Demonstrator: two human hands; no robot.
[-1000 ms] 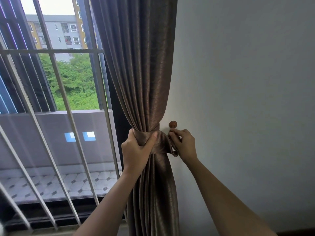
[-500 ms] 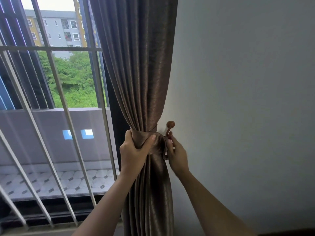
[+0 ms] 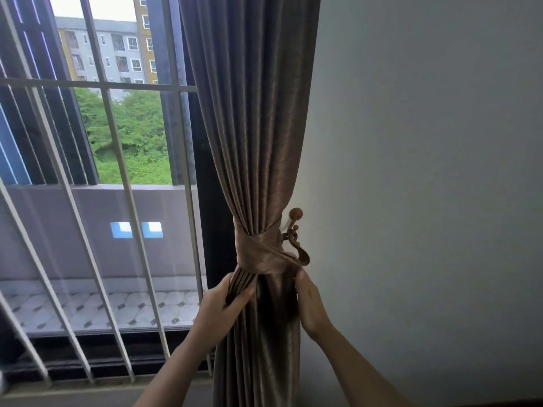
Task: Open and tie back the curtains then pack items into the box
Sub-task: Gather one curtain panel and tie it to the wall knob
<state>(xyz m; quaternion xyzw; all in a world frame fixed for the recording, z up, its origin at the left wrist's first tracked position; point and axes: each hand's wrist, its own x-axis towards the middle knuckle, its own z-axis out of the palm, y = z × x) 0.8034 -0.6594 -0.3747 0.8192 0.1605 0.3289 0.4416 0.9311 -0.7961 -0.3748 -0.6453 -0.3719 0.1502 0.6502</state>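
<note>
The shiny pleated brown curtain (image 3: 252, 142) is bound by a fabric tieback (image 3: 261, 254) on a curved hook (image 3: 296, 239). The left hand (image 3: 223, 304) grasps the folds; the right hand (image 3: 308, 304) grips the curtain's edge.

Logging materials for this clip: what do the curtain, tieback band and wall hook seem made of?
The curtain looks like fabric, brown with a soft sheen: it hangs in pleats and light streaks along the folds. The tieback band seems the same cloth, matching in colour, creased where it wraps. The hook looks rigid, reddish-brown, scrolled with a round knob; metal or wood, unclear.
</note>
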